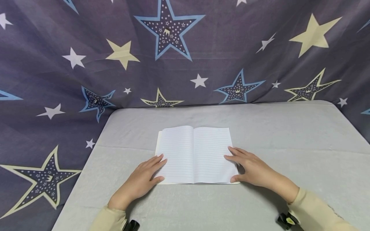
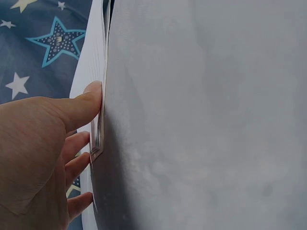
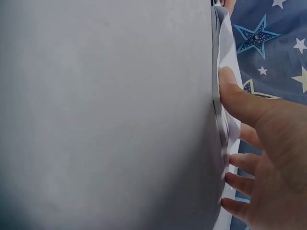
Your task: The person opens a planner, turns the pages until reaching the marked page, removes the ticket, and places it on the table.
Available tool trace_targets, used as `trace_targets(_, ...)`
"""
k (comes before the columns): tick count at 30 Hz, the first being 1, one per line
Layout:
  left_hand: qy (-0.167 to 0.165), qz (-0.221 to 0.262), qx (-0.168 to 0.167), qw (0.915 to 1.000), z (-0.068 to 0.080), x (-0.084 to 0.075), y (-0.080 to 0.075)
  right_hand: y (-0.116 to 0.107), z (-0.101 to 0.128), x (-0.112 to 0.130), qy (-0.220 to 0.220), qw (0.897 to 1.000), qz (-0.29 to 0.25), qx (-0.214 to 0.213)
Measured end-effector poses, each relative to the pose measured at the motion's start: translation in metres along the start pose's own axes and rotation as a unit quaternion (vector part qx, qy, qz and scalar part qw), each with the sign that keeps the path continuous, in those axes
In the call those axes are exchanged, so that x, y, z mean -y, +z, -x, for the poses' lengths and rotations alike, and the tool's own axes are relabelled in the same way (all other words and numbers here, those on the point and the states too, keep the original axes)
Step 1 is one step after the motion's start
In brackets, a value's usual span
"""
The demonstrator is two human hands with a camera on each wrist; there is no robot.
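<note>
An open lined notebook (image 1: 194, 154) lies flat on the grey table (image 1: 289, 134), both pages blank. My left hand (image 1: 145, 175) rests on the lower left corner of the left page, fingers straight, thumb at the bottom edge. My right hand (image 1: 245, 165) lies flat on the lower right corner of the right page. In the left wrist view my left hand (image 2: 43, 143) has its thumb against the notebook's page edges (image 2: 98, 72). In the right wrist view my right hand (image 3: 264, 153) has its thumb pressed on the notebook's edge (image 3: 225, 72).
A dark blue cloth with star prints (image 1: 173, 48) hangs behind and drapes down the table's left side. The grey table surface stretches wide to the right and toward me. Cream sleeves (image 1: 315, 208) cover both forearms.
</note>
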State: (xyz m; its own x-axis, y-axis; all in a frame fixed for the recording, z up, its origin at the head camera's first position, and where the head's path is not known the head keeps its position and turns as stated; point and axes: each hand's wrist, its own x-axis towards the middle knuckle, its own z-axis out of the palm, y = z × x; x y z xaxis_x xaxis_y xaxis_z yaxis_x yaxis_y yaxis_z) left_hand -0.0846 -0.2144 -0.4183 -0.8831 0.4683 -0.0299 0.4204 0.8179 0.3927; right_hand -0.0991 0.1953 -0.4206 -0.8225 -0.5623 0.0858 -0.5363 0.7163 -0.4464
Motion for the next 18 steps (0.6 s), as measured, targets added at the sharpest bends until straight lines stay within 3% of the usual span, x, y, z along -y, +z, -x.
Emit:
trace_targets(9,-0.003,0.001,0.005,1.0000,0.001,0.000,-0.001,0.006,-0.001,0.009,0.008,0.998,0.044,-0.040)
trace_targets(18,-0.005,0.001,0.007,1.0000,0.001,0.001,0.000,0.006,-0.012,0.024,0.064,0.994,-0.039,-0.083)
